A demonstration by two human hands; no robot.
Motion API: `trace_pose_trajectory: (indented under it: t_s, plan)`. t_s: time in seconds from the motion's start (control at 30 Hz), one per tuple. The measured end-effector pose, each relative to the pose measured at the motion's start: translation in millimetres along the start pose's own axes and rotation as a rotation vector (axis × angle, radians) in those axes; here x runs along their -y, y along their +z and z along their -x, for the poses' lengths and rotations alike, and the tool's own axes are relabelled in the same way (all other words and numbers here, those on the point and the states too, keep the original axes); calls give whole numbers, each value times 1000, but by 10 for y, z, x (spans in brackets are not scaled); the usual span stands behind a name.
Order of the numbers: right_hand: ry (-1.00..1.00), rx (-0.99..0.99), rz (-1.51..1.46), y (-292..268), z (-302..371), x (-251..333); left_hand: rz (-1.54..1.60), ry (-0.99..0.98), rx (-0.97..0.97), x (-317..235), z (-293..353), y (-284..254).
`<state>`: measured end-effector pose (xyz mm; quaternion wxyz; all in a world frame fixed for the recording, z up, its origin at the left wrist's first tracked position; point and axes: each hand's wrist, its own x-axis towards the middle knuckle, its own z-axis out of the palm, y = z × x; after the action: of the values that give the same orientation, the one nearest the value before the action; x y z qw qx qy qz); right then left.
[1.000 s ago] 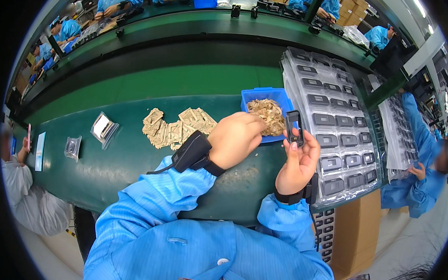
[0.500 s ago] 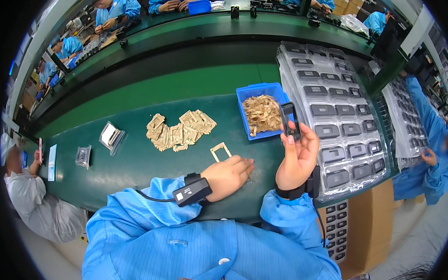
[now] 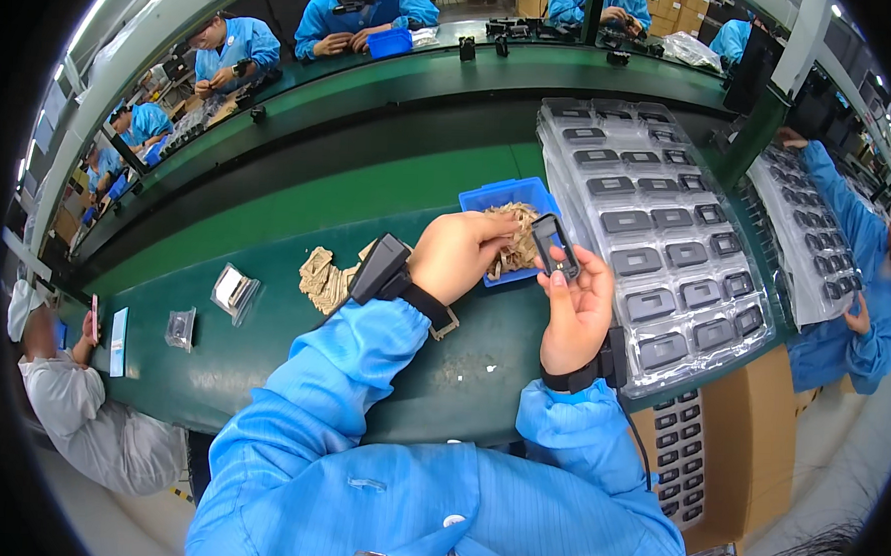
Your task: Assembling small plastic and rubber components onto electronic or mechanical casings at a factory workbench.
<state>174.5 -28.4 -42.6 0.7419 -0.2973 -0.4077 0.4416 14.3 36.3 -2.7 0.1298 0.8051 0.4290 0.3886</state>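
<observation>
My right hand [image 3: 575,313] grips a black rectangular plastic frame [image 3: 554,249], tilted, with an opening through its middle. My left hand [image 3: 458,256] reaches to the near left of a blue bin [image 3: 489,195] full of tan paper strips [image 3: 519,251]. Its fingers are drawn together over the strips, close to the black frame; what they pinch, if anything, is hidden. Tan cut-out frames [image 3: 321,276] lie in a loose pile, partly covered by my left wrist. One single tan frame [image 3: 447,325] shows just past that wrist.
Clear plastic trays [image 3: 620,256] of dark rectangular parts stand right of the bin. Two small clear bags [image 3: 234,294] lie on the green table's left. A cardboard box [image 3: 747,440] with more parts sits below at right. Co-workers in blue sit across and at right.
My left hand has moved from the table up and right to the bin of paper strips. My right hand still holds the black frame, shifted slightly left and lower.
</observation>
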Motion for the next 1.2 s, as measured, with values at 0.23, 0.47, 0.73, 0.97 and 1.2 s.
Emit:
trace_pose_trajectory:
  t_s: [0.23,0.47,0.73,0.97,1.2]
  plan:
    - [170,113,21,-24,33,5,481,-81,-41,-131,157,-70]
    - [130,278,146,-46,85,20,829,-351,112,-298,381,-181]
    - [34,314,220,21,130,36,776,-321,41,-240,474,-198]
    - [-30,287,268,29,115,18,720,-254,22,-193,487,-157]
    - [120,113,279,49,97,55,475,-199,64,-296,424,-174]
